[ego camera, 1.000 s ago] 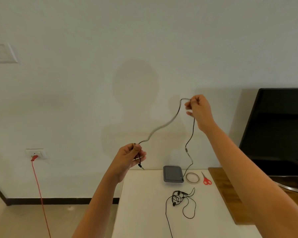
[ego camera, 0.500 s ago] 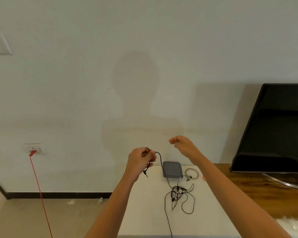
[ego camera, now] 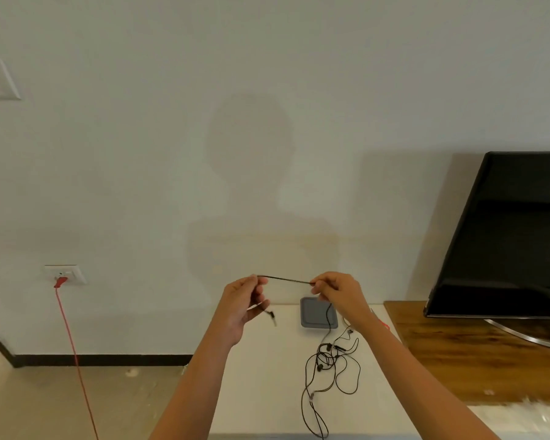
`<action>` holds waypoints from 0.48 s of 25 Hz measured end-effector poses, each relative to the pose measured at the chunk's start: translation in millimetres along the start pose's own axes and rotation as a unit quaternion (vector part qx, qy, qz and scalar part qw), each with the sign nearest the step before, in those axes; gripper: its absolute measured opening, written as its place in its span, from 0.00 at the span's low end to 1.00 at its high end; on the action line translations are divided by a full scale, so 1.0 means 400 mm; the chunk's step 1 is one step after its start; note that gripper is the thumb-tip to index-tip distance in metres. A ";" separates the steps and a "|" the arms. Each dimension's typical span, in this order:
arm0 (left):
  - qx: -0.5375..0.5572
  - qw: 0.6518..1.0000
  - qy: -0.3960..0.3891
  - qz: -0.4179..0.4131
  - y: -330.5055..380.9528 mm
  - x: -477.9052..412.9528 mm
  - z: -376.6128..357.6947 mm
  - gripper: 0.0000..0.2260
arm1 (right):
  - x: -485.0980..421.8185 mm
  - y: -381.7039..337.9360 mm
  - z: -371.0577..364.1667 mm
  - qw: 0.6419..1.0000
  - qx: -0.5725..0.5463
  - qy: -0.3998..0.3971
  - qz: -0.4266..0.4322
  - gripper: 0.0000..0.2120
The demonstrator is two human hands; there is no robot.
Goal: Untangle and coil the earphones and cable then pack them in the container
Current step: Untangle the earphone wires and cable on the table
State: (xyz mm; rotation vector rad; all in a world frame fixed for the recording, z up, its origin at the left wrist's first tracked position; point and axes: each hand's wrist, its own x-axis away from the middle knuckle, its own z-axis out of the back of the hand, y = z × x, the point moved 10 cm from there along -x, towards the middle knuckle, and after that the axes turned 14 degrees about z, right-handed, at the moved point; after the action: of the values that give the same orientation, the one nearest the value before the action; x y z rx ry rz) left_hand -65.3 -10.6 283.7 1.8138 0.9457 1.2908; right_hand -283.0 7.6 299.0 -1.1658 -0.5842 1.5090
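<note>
A thin black cable (ego camera: 286,279) is stretched taut between my two hands above the white table (ego camera: 267,392). My left hand (ego camera: 245,300) pinches one end, and the jack plug dangles just below its fingers. My right hand (ego camera: 337,292) pinches the cable further along, and the rest of it drops from there to the table. Black earphones (ego camera: 329,360) lie in a tangled heap on the table below my right forearm. A grey square container (ego camera: 313,317) sits at the table's far edge, partly behind my right hand.
A black TV (ego camera: 515,236) stands on a wooden cabinet (ego camera: 477,350) to the right of the table. A red cord (ego camera: 73,350) hangs from a wall socket (ego camera: 65,274) on the left. A small red item shows beside my right wrist.
My right hand came down from high on the right and took hold of the cable close to my left hand. The slack cable is now pulled straight between them.
</note>
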 end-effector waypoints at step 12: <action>0.116 0.962 -0.192 0.157 -0.071 0.035 -0.113 0.13 | 0.031 -0.076 -0.170 0.970 -0.198 -0.143 0.023 0.07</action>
State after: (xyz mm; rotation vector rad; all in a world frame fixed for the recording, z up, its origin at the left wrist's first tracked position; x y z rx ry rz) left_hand -110.0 21.3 276.6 2.3647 0.6299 0.9759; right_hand -208.0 13.2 293.4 -1.2736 -1.0989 1.6611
